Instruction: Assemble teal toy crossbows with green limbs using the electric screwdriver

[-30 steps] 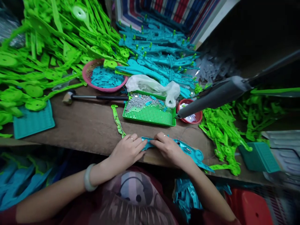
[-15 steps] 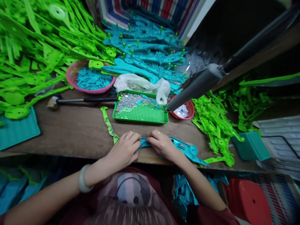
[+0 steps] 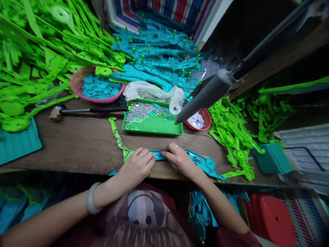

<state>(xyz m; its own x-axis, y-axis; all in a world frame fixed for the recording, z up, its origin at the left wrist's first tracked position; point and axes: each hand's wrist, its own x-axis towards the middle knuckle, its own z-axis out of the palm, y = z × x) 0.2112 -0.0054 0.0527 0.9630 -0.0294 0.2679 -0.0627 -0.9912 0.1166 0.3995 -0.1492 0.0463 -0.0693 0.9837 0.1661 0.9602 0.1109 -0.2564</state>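
Our left hand (image 3: 137, 166) and right hand (image 3: 180, 159) both pinch the teal part (image 3: 203, 163) at the bench's (image 3: 77, 147) near edge. Its tip now shows beyond our left hand, so it has slid left.

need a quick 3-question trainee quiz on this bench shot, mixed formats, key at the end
1. What do the left hand and right hand hold at the bench's near edge?
A. a screwdriver
B. a long teal plastic piece
C. a cup

2. True or false: the hammer lies left of the green tray, with its handle pointing toward the tray.

3. Fill in: the pink basket holds small ____-coloured parts.

Key: 1 B; 2 true; 3 teal.
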